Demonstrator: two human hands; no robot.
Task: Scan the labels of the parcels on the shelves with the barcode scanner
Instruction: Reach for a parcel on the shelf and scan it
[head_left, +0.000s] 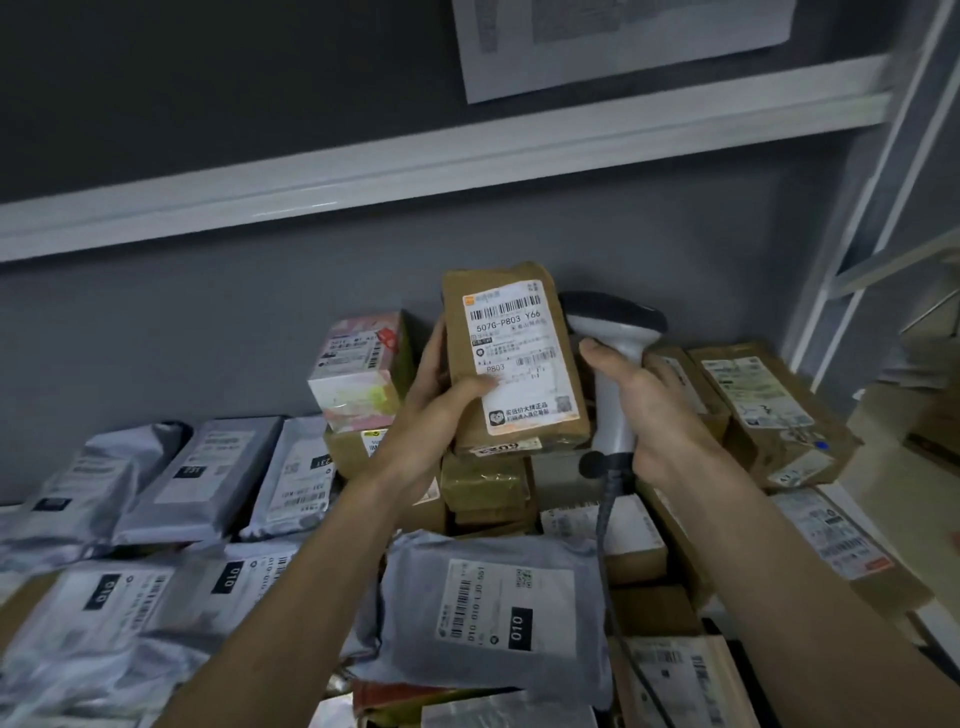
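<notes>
My left hand (436, 410) grips a brown cardboard parcel (566, 410) and holds it upright above the pile, its white label (514, 353) with barcodes facing me. My thumb lies across the label's lower left. Just to the right, my right hand (654, 410) grips the handle of a grey barcode scanner (613, 322). The scanner's dark head sits beside the parcel's upper right edge. Its cable (605, 525) hangs down over the pile.
The shelf is heaped with parcels: grey poly mailers (498, 613) in front and at left (202, 483), a pink-white box (358, 374), brown cartons at right (763, 410). A white shelf rail (415, 161) runs above, a white upright (872, 208) at right.
</notes>
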